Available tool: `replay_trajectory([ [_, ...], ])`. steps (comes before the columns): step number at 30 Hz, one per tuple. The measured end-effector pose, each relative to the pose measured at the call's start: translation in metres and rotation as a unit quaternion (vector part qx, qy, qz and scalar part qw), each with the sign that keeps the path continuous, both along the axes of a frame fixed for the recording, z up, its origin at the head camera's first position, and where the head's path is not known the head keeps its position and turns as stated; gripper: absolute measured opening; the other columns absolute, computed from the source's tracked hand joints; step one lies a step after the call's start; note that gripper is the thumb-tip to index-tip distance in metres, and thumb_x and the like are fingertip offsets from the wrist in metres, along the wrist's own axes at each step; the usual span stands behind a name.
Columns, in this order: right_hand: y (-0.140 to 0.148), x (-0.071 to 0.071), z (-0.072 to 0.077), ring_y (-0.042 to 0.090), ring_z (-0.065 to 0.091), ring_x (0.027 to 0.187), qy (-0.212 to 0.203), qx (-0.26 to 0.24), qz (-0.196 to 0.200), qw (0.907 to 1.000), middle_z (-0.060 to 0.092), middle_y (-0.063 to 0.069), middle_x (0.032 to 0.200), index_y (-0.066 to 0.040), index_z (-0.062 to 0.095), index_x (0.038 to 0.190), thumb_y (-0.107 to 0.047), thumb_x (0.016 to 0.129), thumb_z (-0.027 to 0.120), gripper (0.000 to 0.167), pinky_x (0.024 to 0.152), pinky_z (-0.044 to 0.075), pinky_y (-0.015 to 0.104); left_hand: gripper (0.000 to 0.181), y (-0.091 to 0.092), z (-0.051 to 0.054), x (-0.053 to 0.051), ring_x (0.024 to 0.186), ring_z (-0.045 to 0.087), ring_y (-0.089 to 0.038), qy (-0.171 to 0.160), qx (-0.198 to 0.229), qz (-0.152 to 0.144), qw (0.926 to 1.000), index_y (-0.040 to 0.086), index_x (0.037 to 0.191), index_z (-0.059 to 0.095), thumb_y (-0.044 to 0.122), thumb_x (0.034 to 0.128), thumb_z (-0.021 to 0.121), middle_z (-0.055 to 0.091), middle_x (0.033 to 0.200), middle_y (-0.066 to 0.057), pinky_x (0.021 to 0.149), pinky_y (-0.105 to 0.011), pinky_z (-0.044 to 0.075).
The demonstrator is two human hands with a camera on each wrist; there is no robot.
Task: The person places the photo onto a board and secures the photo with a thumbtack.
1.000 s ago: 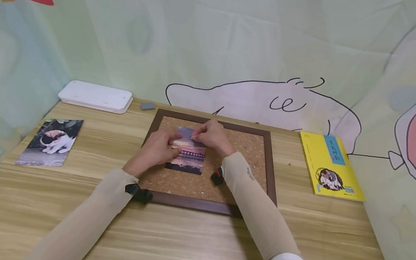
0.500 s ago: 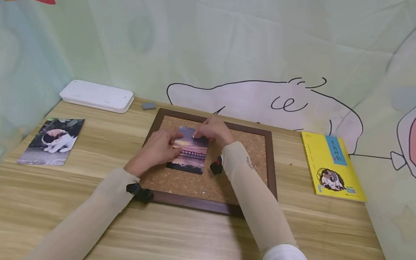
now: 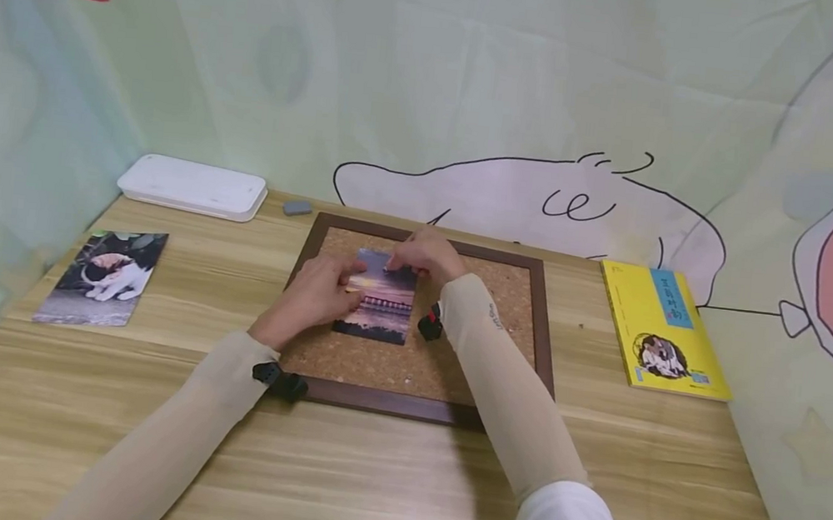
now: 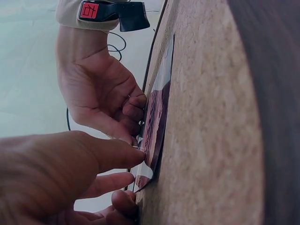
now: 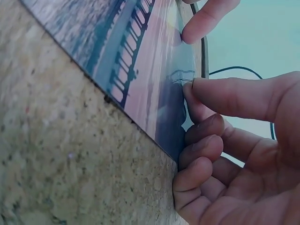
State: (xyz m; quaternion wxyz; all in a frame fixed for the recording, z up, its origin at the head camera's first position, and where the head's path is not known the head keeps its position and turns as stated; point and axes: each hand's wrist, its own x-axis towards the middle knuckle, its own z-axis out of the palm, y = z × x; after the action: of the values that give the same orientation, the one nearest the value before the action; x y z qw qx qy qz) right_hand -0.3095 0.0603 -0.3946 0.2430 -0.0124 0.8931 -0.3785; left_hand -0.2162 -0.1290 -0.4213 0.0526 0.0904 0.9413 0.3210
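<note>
A sunset photo of a bridge lies upright on a cork board with a dark brown frame. At its top edge my right hand pinches a small clear push pin between thumb and forefinger, the other fingers curled against the board. The pin's metal needle points at the photo; whether it has pierced it I cannot tell. My left hand rests on the photo's left side, thumb and fingers spread and pressing it. In the left wrist view, the photo's surface bulges slightly off the cork.
On the wooden table, a cat photo lies at left and a white case behind it. A grey eraser-like block sits near the board's back left corner. A yellow book lies at right. A curtain hangs behind.
Both hands stay nearly in place at the photo. The right forearm and wrist have shifted slightly left, with the fingers still at the pin near the top edge.
</note>
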Motion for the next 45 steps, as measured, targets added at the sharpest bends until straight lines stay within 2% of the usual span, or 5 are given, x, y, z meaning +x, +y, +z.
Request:
replay_trajectory([
  [10,-0.0018,-0.0012,-0.0013,0.012,0.037,0.058,0.0,0.032,0.017,0.9994,0.039,-0.007,0.061,-0.013,0.066,0.074,-0.019,0.094,0.078,0.024,0.055,0.032,0.026,0.048,-0.0005,-0.0014,0.0002,0.095,0.052,-0.028,-0.001,-0.001,-0.003,1.0,0.001,0.144,0.066,0.015,0.0976,0.073,0.061,0.103,-0.016,0.075,-0.034,0.037],
  [22,-0.0027,-0.0019,0.0012,0.016,0.042,0.068,-0.004,0.037,0.018,0.9992,0.042,-0.002,0.072,-0.011,0.061,0.082,-0.021,0.096,0.073,0.021,0.06,0.034,0.029,0.049,0.0,-0.0015,-0.001,0.095,0.052,-0.028,0.003,-0.005,-0.003,1.0,0.001,0.143,0.066,0.015,0.0974,0.073,0.061,0.102,-0.015,0.075,-0.034,0.037],
  [30,-0.0042,0.0019,0.0041,0.018,0.05,0.087,0.011,0.049,0.048,0.9976,0.055,0.002,0.093,-0.01,0.067,0.082,-0.023,0.095,0.077,0.021,0.072,0.04,0.03,0.049,-0.0008,-0.0015,-0.0004,0.096,0.053,-0.028,0.009,-0.005,-0.005,0.9999,0.001,0.143,0.066,0.016,0.097,0.073,0.061,0.102,-0.015,0.076,-0.034,0.038],
  [37,-0.0058,0.0054,0.0006,0.018,0.048,0.086,0.023,0.038,0.03,0.9986,0.052,0.002,0.092,-0.008,0.065,0.087,-0.019,0.094,0.076,0.017,0.072,0.039,0.03,0.049,-0.0001,-0.0016,-0.0005,0.098,0.053,-0.029,-0.001,-0.002,0.001,1.0,0.003,0.145,0.065,0.016,0.0977,0.073,0.061,0.105,-0.015,0.077,-0.035,0.039],
  [45,-0.0072,0.0028,-0.0029,0.013,0.037,0.061,0.042,0.05,0.03,0.9974,0.038,-0.006,0.061,-0.016,0.047,0.059,-0.014,0.092,0.074,0.043,0.056,0.031,0.028,0.049,-0.0004,-0.002,-0.0004,0.096,0.052,-0.028,0.002,-0.005,0.0,1.0,0.002,0.143,0.066,0.016,0.097,0.073,0.059,0.101,-0.014,0.076,-0.035,0.038],
])
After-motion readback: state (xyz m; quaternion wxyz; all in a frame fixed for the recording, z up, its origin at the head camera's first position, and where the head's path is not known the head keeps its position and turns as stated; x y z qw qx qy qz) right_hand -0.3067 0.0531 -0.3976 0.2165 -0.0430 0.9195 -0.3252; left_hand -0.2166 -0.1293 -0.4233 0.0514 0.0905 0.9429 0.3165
